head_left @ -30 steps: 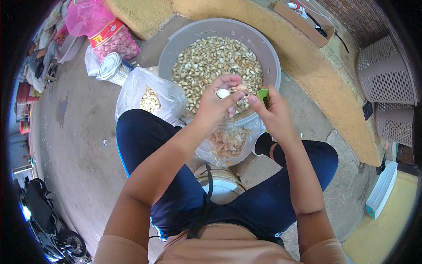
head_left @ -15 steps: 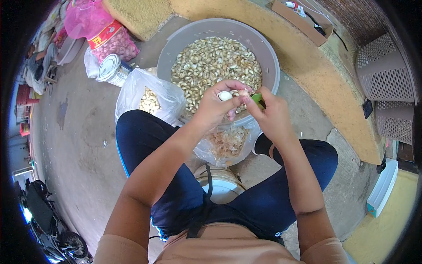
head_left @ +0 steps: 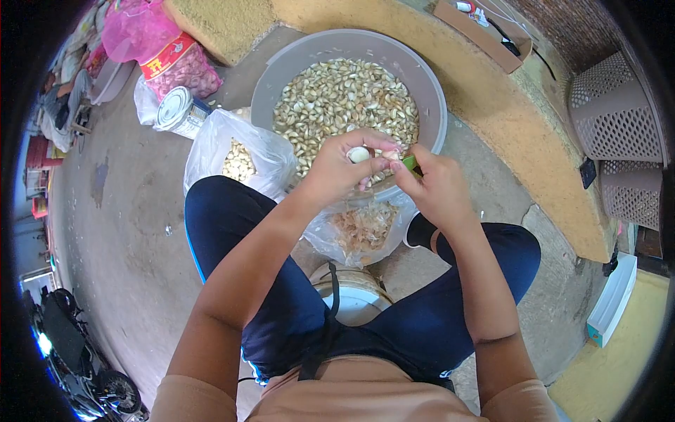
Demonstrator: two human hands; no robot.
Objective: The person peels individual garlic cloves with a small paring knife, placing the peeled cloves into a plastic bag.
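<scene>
Garlic cloves fill much of a round grey tub [head_left: 264, 91]. Over its near edge, my left hand [head_left: 344, 162] is closed on garlic cloves, with a peeled white clove [head_left: 358, 154] in its palm and another at the fingertips. Touching those fingertips, my right hand [head_left: 436, 179] is closed round a small green-handled knife [head_left: 411, 164]; its blade is hard to make out. Left of the tub, a clear plastic bag [head_left: 271, 151] holds peeled cloves [head_left: 239, 162]. Below my hands lies another clear bag [head_left: 320, 235] with brown skins [head_left: 362, 226] in it.
A paint can [head_left: 177, 112] and a pink net sack [head_left: 186, 70] stand at the upper left. A yellow ledge [head_left: 492, 112] curves behind the tub, bearing a cardboard box [head_left: 485, 39]. Perforated baskets [head_left: 612, 105] are at the right, and a motorcycle [head_left: 70, 344] at the lower left.
Both hands have shifted slightly while staying together over the tub's near edge. The right hand and green handle are turned a little differently against the clove.
</scene>
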